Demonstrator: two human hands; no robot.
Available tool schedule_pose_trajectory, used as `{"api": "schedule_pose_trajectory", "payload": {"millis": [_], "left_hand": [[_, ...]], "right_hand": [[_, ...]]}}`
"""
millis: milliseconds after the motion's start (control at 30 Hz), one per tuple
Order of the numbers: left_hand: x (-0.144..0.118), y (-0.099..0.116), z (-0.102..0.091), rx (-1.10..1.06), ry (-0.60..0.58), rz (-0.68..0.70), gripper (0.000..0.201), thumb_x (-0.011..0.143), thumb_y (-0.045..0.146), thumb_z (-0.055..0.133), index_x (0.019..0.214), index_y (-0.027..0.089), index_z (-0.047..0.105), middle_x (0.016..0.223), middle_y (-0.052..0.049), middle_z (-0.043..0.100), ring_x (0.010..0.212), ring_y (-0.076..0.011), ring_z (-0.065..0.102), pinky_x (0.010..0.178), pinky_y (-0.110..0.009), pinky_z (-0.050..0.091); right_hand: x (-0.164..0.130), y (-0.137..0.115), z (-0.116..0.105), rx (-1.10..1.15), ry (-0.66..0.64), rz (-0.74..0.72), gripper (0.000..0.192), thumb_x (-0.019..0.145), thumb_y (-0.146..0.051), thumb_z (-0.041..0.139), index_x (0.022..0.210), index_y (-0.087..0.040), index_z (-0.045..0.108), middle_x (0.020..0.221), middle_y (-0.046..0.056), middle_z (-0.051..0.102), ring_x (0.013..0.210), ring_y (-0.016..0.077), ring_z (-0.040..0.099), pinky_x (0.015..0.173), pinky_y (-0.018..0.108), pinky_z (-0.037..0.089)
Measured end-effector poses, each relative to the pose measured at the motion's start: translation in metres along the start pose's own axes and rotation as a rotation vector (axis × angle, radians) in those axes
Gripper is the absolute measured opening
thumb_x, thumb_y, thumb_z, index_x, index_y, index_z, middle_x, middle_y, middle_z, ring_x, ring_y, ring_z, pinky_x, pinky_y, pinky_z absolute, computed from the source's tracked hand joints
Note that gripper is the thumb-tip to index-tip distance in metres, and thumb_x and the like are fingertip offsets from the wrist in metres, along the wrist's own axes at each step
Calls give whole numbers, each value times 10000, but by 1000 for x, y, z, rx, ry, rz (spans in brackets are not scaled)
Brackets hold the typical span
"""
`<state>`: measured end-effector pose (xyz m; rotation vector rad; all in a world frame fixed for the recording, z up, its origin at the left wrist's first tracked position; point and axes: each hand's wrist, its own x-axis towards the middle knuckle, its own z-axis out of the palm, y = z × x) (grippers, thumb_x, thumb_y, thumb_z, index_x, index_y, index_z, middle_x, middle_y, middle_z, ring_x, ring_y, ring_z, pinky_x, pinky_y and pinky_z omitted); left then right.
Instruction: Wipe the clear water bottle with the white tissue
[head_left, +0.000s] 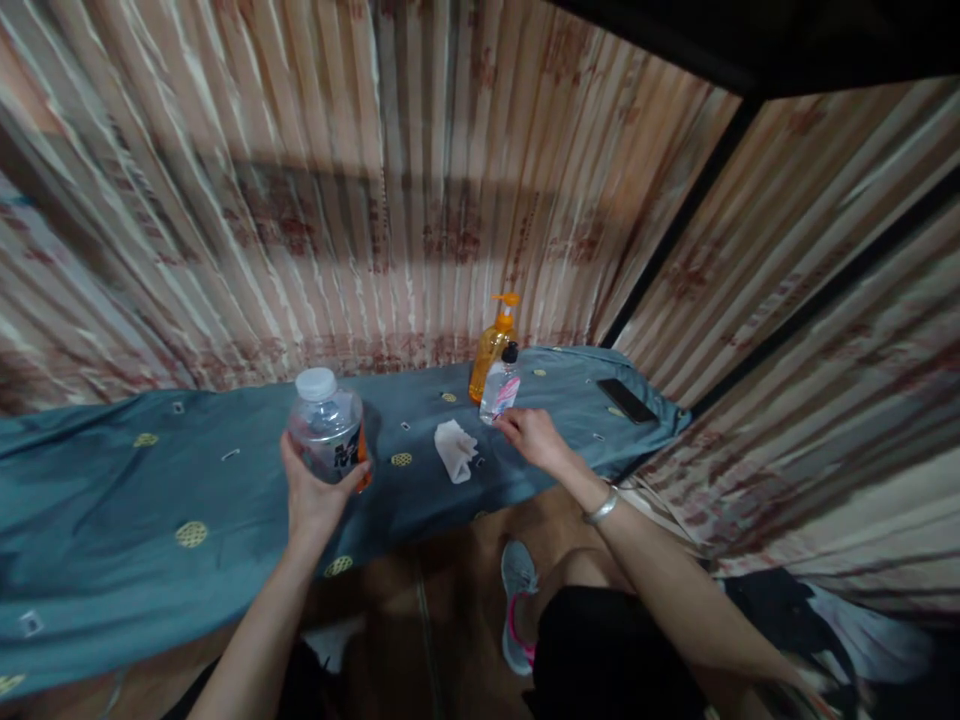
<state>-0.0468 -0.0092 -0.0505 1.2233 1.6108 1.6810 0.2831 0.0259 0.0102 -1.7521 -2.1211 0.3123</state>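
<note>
My left hand (315, 500) is wrapped round a large clear plastic bottle (319, 425) with a white cap and an orange-and-black label. It stands upright at the left part of the cloth. My right hand (534, 438) has its fingers pinched together at the foot of a small clear bottle (501, 385) with a black cap and pink print. Whether those fingertips grip anything is too small to tell. Right behind the small bottle stands an orange pump bottle (489, 360). A crumpled white tissue (454, 450) lies between my two hands.
A blue-green patterned cloth (247, 520) covers the long narrow surface. Near its right end lies a dark phone (627, 400). Pleated curtains (420, 200) hang behind and to the right, with a dark metal post (675, 230) at the corner. Below is a grey shoe (517, 570).
</note>
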Motion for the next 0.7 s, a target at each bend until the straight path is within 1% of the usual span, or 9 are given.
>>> {"api": "schedule_pose_trajectory", "payload": {"millis": [100, 233, 367, 433, 500, 600, 633, 667, 700], "left_hand": [[-4, -2, -12, 112, 60, 45, 1168, 550, 460, 921, 1493, 203, 281, 1610, -234, 359, 1513, -423, 326, 1238, -559, 249], [-7, 0, -39, -20, 162, 23, 958, 593, 502, 904, 1385, 312, 401, 1564, -136, 458, 1482, -415, 380, 1207, -592, 296], [-21, 23, -61, -143, 173, 11, 665, 539, 563, 905, 1095, 363, 599, 1151, -6, 690, 1130, -338, 645, 1129, -577, 424], [-41, 39, -57, -156, 70, -33, 525, 622, 631, 841, 1020, 334, 671, 979, -9, 718, 911, -289, 684, 1068, -549, 487], [-71, 50, -41, -179, -101, -176, 515, 631, 650, 830, 985, 293, 722, 901, -38, 740, 799, -270, 704, 943, -506, 565], [-120, 48, -5, -330, -530, -506, 501, 629, 615, 856, 1009, 301, 764, 957, -79, 773, 870, -307, 749, 891, -490, 593], [-134, 43, 6, -395, -710, -601, 503, 604, 630, 865, 996, 329, 770, 966, -87, 776, 919, -338, 752, 884, -505, 594], [-145, 38, 14, -424, -820, -678, 467, 603, 662, 856, 955, 367, 774, 940, -82, 774, 927, -358, 753, 828, -518, 602], [-154, 33, 20, -459, -960, -717, 457, 647, 647, 844, 1029, 409, 766, 1010, -79, 772, 1008, -374, 739, 822, -538, 599]], "right_hand": [[-18, 32, -16, -45, 8, 77, 325, 949, -261, 606, 630, -222, 649, 664, 62, 745, 674, 206, 723, 648, 255, 409], [-48, 71, -36, -80, 56, 167, 343, 928, -213, 549, 595, -226, 633, 615, 83, 739, 646, 248, 750, 639, 284, 481], [-86, 70, -43, -45, 91, 153, 314, 926, -159, 447, 931, -207, 756, 897, 108, 824, 847, 258, 799, 790, 341, 597], [-112, 47, -35, 17, 94, 66, 352, 935, -167, 456, 1135, -212, 741, 1153, 115, 801, 1074, 251, 767, 966, 385, 589], [-139, 8, -16, 187, 121, -152, 397, 988, -215, 442, 1302, -209, 684, 1335, 140, 723, 1274, 275, 670, 1130, 495, 501], [-171, -66, 34, 659, -112, -419, 468, 974, -227, 508, 1425, -298, 610, 1511, 77, 599, 1465, 259, 490, 1262, 513, 345], [-176, -92, 55, 934, -202, -430, 443, 941, -277, 596, 1372, -363, 646, 1480, 28, 631, 1458, 244, 499, 1272, 470, 338], [-178, -117, 76, 1246, -183, -339, 349, 899, -312, 666, 1226, -419, 723, 1357, -10, 722, 1390, 239, 577, 1232, 439, 400], [-177, -138, 96, 1340, -131, -263, 306, 932, -357, 618, 1196, -476, 717, 1279, -49, 760, 1360, 227, 606, 1175, 466, 462]]}}
